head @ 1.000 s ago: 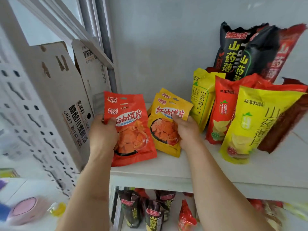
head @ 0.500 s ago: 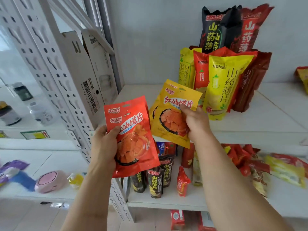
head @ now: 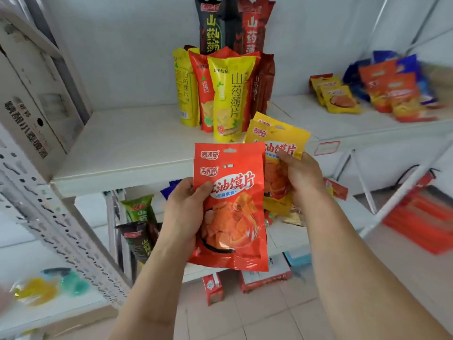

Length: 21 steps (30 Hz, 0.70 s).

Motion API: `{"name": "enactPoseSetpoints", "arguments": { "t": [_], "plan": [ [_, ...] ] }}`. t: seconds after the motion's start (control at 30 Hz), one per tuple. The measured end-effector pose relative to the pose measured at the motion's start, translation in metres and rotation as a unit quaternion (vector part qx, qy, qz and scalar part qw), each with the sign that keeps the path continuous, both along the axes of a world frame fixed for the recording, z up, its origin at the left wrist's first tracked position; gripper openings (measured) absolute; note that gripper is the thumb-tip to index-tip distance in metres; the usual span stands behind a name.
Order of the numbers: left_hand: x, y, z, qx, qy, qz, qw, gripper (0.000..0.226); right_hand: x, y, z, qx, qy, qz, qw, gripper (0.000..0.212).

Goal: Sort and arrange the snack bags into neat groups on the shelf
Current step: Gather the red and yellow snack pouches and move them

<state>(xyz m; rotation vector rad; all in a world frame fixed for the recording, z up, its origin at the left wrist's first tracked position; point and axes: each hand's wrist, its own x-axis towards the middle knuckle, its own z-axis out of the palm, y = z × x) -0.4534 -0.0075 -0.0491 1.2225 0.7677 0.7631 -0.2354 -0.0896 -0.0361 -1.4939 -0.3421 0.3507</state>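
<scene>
Red bags (head: 230, 207) now overlap yellow bags (head: 277, 153).

The left packet (head: 230, 207) overlaps the right packet (head: 277, 153), before the shelf (head: 127, 153).

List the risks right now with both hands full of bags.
1. The left hand grips what look like two stacked red bags by one edge; the back one could slip out.
2. The red bags overlap the yellow bags in the right hand, so the colours could get mixed when set down.
3. The tall standing bags on the shelf lean together; a nudge while placing could topple them.
</scene>
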Motion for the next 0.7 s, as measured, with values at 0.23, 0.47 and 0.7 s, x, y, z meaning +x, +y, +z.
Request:
{"name": "enactPoseSetpoints", "arguments": {
  "t": [0.23,0.47,0.7],
  "plan": [
    [0.106,-0.049,0.001,0.039,0.028,-0.034,0.998,0.011,0.097,-0.065,0.005,0.022,0.000,-0.036,0.999,0.006],
    [0.236,-0.094,0.006,0.031,0.023,-0.019,0.999,0.013,0.216,-0.122,0.020,0.025,-0.021,-0.033,0.999,0.009],
    [0.338,-0.117,0.025,0.011,-0.011,0.003,1.000,0.007,0.315,-0.146,0.034,0.024,-0.006,-0.024,0.999,0.010]
  ]
}}
